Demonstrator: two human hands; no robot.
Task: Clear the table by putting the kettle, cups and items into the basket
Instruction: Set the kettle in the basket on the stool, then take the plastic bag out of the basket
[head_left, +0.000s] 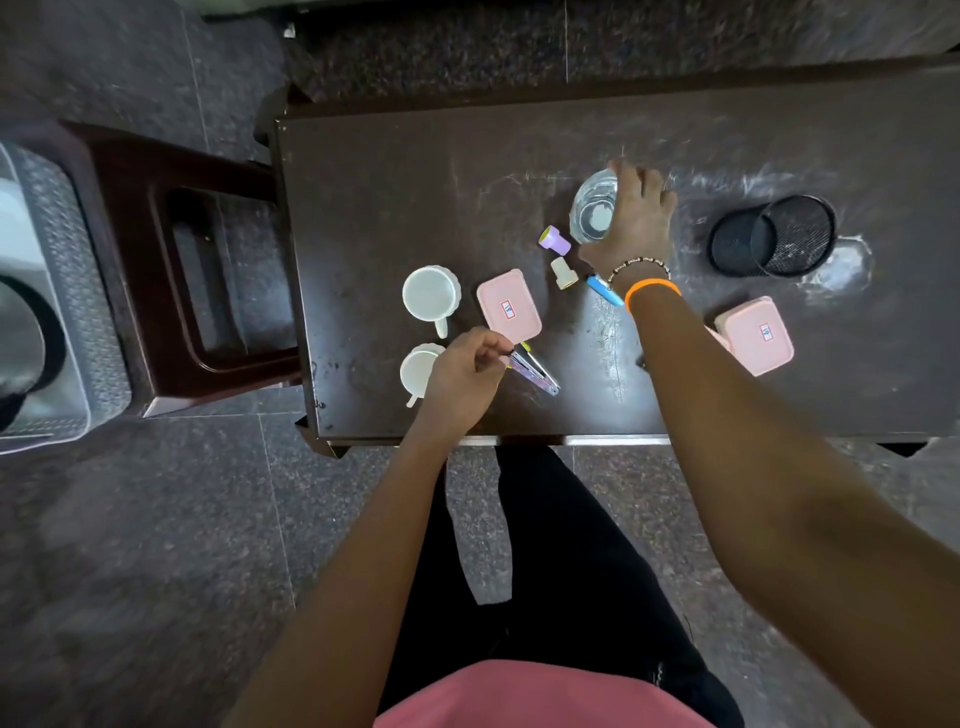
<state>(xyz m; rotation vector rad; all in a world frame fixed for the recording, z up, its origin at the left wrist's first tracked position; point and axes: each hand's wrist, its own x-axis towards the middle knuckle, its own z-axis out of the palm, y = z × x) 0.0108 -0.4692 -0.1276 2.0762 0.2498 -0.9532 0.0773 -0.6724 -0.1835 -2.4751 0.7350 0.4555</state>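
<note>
On the dark table, my left hand pinches the end of a purple-and-silver stapler. My right hand wraps around a clear drinking glass farther back. Two white cups stand at the left: one behind, one partly under my left hand. A pink lidded box lies between them and my right arm; another pink box sits at the right. A grey basket at the far left edge holds a dark kettle.
A purple cap, a cream cap and a blue pen-like item lie near my right wrist. A black mesh pen holder lies tipped on its side at the right. A dark wooden stool stands between table and basket.
</note>
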